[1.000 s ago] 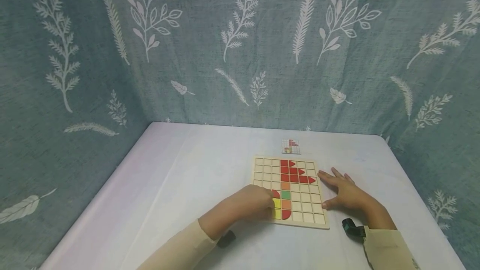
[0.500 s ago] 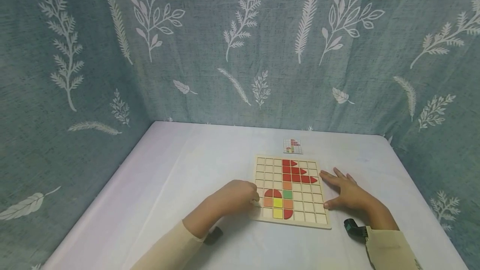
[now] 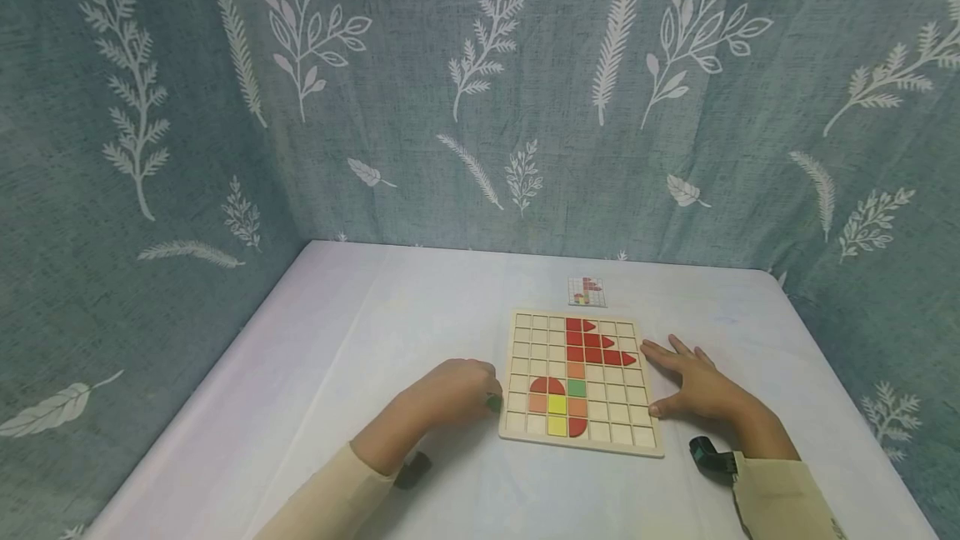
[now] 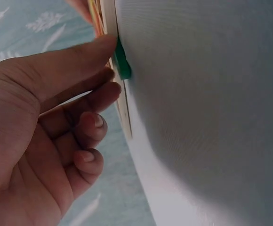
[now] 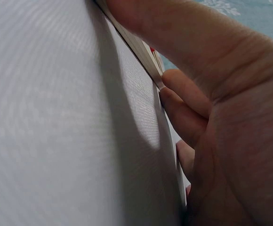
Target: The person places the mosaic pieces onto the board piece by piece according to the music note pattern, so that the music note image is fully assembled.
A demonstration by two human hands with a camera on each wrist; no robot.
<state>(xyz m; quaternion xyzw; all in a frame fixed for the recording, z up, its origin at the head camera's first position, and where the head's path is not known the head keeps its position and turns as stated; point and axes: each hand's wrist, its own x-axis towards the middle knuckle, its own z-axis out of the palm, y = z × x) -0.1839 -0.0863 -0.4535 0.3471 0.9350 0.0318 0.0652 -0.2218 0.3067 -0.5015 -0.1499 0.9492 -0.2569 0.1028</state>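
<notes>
A wooden grid board [image 3: 615, 397] lies on the table, with red, orange, yellow and green tiles set in some of its squares. Just off its left edge, my left hand [image 3: 459, 394] pinches a small green tile [image 4: 122, 60] between thumb and fingertips. The same green tile [image 3: 493, 402] shows under the fingers in the head view, and the left wrist view has it beside the board's side. On the opposite side, my right hand [image 3: 697, 386] is spread, its thumb and fingertips touching the board's right edge.
A small pattern card [image 3: 587, 292] with a printed grid and coloured shapes lies beyond the board's far edge. The white-covered table [image 3: 405, 307] meets a leaf-printed curtain [image 3: 405, 107] at the back and sides.
My left hand has moved left from over the lower board to just past its left edge, uncovering a red and an orange tile there. The green tile has come into sight. The right hand stays put.
</notes>
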